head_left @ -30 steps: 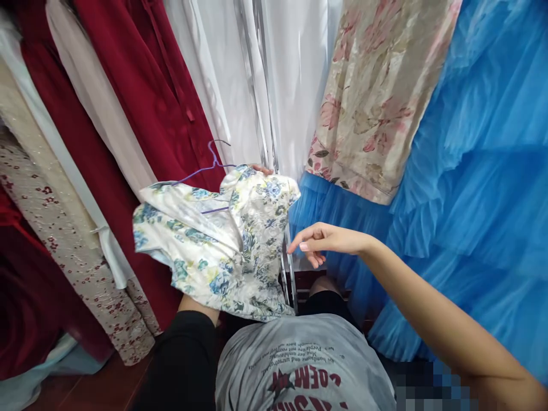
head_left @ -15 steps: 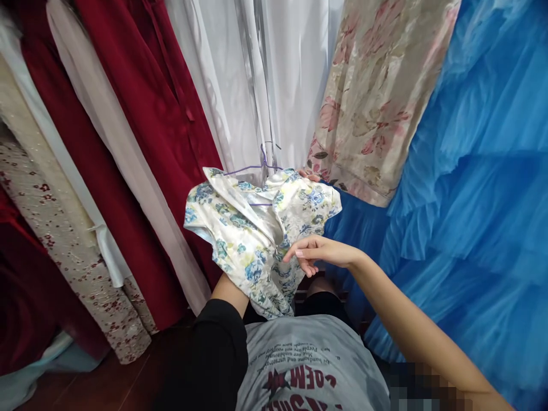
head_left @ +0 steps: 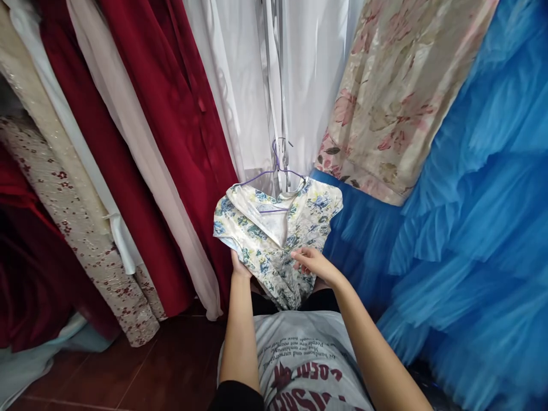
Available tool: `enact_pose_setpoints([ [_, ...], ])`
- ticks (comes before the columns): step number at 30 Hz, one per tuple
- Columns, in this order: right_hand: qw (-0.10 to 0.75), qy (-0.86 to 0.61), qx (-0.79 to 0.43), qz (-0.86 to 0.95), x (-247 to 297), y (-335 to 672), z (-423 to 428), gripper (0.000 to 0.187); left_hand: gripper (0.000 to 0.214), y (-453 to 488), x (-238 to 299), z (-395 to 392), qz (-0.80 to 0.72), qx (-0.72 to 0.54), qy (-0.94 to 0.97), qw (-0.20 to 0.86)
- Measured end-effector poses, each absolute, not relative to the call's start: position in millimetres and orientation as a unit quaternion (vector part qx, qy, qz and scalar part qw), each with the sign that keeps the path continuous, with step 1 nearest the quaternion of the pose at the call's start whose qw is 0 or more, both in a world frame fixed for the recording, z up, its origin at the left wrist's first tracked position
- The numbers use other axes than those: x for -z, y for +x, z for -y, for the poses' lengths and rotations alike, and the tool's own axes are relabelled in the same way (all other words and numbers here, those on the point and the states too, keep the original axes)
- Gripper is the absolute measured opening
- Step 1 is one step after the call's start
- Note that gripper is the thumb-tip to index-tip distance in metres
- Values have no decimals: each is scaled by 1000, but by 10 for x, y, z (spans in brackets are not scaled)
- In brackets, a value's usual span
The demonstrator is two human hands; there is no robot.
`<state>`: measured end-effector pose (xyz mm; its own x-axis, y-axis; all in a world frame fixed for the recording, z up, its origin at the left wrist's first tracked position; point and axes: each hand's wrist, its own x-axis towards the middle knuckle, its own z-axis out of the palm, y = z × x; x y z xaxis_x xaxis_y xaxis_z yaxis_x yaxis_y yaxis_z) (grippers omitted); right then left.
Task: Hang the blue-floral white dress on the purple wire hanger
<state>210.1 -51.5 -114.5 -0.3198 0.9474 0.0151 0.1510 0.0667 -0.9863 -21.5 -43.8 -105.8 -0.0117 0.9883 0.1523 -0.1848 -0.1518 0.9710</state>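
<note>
A white blouse point(head_left: 263, 240) with blue, green and yellow flowers is in front of me on a purple wire hanger point(head_left: 277, 162). Its collar and neckline lie open, and its lower part bunches toward my lap. My left hand point(head_left: 241, 267) grips the blouse's left side edge below the sleeve, with most fingers hidden behind the cloth. At the front, just below the neck opening, the curled fingers of my right hand point(head_left: 314, 264) pinch the fabric near the middle. Whether the hanger's hook rests on anything is unclear.
Long dark red dresses point(head_left: 158, 108) and a pale pink one point(head_left: 141, 154) hang at left. White fabric point(head_left: 244, 85) hangs behind the hanger. A beige floral garment point(head_left: 381, 114) and blue ruffled tulle point(head_left: 483, 228) fill the right. Dark red tiles point(head_left: 171, 365) form the floor.
My left hand has come out from beneath the blouse to its left side edge. My right hand has closed onto the front. The blouse looks flatter and its neckline more open.
</note>
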Motion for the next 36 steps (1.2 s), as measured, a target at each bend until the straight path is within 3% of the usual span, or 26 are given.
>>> enact_pose_setpoints([
  [4, 419, -466, -463, 628, 1292, 1835, 435, 29, 72, -151, 973, 374, -329, -646, 402, 559],
  [10, 490, -484, -385, 615, 1369, 1724, 364, 21, 56, 56, 876, 447, -341, -636, 404, 562],
  [25, 494, -417, -413, 642, 1336, 1840, 433, 23, 50, -15, 901, 413, -356, -626, 436, 540],
  [29, 499, -424, -443, 612, 1308, 1887, 454, 30, 43, -34, 1020, 324, -441, -684, 445, 375],
  [32, 501, -429, -468, 589, 1296, 1895, 457, 30, 58, 3, 1225, 375, -501, -737, 391, 230],
  [36, 497, -425, -494, 573, 1263, 1856, 472, 25, 51, 229, 1590, 605, -515, -723, 460, -35],
])
